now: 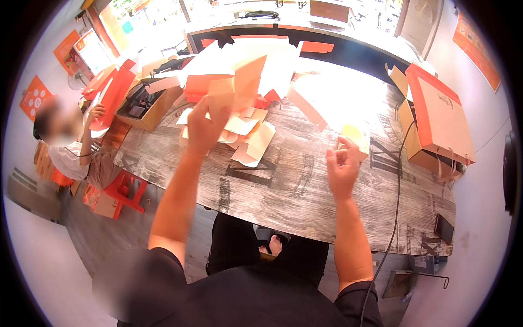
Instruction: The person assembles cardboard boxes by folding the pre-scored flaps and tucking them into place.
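One person [71, 161] beyond the left edge of the tabletop [272, 201] has a hand at a red panel [119, 95]. Near that edge, an open box [156, 113] holds dark items, its walls likely keeping them together. The left hand [206, 128] pinches a folded card [248, 82] low down, raised above the tabletop, seemingly so its panels stand clear of the pile. The pile [256, 144] lies beneath, loosely overlapped; paler panels [267, 52] crowd the far edge. The right hand [343, 163] is half-curled by a small yellowish box [359, 140]; glare hides whether it touches. A cable [399, 188] trails across the near edge. At the right edge, a paper bag [444, 111] leans on an open carton [412, 141], apparently propped by it; a phone [444, 228] lies by the near right corner. The card looks stiff, matte and sharply creased; the tabletop has streaky grey wood grain.
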A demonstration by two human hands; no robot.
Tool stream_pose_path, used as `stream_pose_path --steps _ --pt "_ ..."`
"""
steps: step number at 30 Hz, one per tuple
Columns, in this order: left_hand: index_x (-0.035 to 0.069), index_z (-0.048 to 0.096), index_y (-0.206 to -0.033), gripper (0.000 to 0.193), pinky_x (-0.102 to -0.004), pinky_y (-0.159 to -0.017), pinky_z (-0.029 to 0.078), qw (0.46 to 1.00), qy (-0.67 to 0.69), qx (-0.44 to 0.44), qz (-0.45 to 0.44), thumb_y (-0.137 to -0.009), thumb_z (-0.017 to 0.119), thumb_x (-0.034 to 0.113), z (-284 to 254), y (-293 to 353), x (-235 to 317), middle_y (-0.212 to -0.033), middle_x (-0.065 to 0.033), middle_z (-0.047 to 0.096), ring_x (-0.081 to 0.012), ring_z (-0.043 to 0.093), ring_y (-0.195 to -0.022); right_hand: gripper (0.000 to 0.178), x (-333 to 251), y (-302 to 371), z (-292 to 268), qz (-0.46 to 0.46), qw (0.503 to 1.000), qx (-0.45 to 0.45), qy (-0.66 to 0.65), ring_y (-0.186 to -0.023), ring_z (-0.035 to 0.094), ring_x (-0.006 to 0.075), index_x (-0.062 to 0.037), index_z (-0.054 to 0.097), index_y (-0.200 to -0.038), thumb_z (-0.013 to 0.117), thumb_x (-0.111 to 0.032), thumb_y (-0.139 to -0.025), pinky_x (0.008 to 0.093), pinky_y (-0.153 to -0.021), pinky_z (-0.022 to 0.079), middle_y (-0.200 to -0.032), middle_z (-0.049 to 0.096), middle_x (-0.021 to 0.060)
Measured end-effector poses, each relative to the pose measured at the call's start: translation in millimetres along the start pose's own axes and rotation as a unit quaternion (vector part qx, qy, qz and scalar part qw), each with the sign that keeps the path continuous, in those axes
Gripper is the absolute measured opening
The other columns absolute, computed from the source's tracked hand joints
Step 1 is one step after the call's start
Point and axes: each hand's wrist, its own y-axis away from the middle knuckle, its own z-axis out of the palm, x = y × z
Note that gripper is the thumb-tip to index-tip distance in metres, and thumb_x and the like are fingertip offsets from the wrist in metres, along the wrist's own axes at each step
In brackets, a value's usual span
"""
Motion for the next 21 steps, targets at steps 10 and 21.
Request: stream_pose_path --steps 10,21 --pt "0.004 0.056 -0.137 0.061 -0.0265 -0.066 0.055 0.955 0.245 -0.161 0.044 -0.088 0.078 0.031 108 70 53 -0.122 -0.009 0.063 -0.0159 0.064 -0.105 0.094 -13 14 28 -0.042 0.986 -0.116 -0.109 -0.125 0.057 0.0261 -0.0037 0.027 -0.158 0.082 -0.025 -0.085 0.0404 -0.103 0.047 -0.147 0.047 0.0162" --pt "0.003 0.045 -0.147 0.077 -0.0313 -0.095 0.05 0.908 0.375 -0.178 -0.048 -0.089 0.08 0.04 122 78 12 -0.132 -0.0081 0.057 -0.0159 0.058 -0.117 0.071 -21 26 20 0.135 0.933 -0.234 -0.236 -0.123 0.054 0.0198 -0.0002 0.039 -0.145 0.075 -0.027 -0.09 0.0359 -0.104 0.045 -0.132 0.056 0.0087"
